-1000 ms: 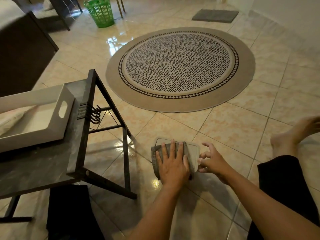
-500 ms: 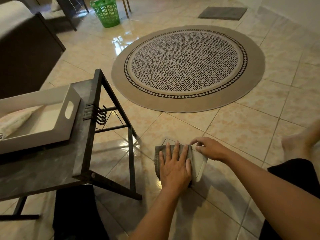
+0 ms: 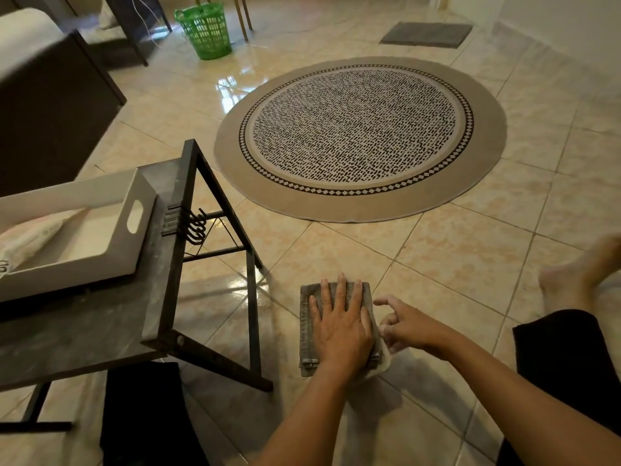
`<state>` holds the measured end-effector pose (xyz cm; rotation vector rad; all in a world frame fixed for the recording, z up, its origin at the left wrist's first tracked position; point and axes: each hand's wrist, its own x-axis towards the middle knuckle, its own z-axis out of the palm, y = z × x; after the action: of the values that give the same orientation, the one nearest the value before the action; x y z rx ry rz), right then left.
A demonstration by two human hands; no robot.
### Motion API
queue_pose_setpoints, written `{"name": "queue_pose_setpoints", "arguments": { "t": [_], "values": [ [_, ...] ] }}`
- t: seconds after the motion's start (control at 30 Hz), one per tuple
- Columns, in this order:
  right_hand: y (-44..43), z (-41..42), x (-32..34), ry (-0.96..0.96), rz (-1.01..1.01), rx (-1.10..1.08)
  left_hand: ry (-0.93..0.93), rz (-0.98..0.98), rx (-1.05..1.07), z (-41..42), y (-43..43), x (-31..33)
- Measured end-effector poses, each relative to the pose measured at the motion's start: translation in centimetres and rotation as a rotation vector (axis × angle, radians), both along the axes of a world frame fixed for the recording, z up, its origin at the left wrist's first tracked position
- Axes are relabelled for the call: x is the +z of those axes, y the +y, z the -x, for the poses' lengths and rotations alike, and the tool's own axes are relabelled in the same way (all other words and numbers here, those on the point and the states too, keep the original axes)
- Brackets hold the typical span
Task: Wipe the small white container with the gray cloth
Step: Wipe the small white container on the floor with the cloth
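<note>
The right hand (image 3: 408, 326) has dropped from the container's far corner to its right edge, fingers loosely curled. The left hand (image 3: 339, 326) lies flat, fingers spread, pressing the cloth (image 3: 306, 317) over the container (image 3: 386, 359) on the floor (image 3: 437, 264), long axis pointing away.

Two bare hands are showing: one left hand (image 3: 339, 326) and one right hand (image 3: 405, 326). One folded gray cloth (image 3: 307, 317) is lying on the floor, and only one white corner of a small white container (image 3: 386, 359) is peeking out beside it. One round beige patterned rug (image 3: 359, 136) and one gray rectangular mat (image 3: 426, 34) are lying on the tiles. One green plastic basket (image 3: 205, 30) is standing far back. One dark tabletop (image 3: 84, 327) is carrying one white rectangular tray (image 3: 100, 260). One bare foot (image 3: 578, 274) is showing at the right edge.
</note>
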<state>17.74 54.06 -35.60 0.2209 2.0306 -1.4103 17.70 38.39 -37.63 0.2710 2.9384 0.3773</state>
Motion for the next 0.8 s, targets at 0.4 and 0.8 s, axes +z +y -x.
{"name": "queue_pose_setpoints", "arguments": {
  "t": [0.4, 0.8],
  "values": [
    [-1.2, 4.4, 0.3, -0.043, 0.176, 0.031, 0.023, -0.03, 0.065, -0.1, -2.8, -0.3],
    [1.7, 4.5, 0.7, -0.05, 0.142, -0.023, 0.005, -0.048, -0.106, 0.3, -2.1, 0.5]
  ]
}}
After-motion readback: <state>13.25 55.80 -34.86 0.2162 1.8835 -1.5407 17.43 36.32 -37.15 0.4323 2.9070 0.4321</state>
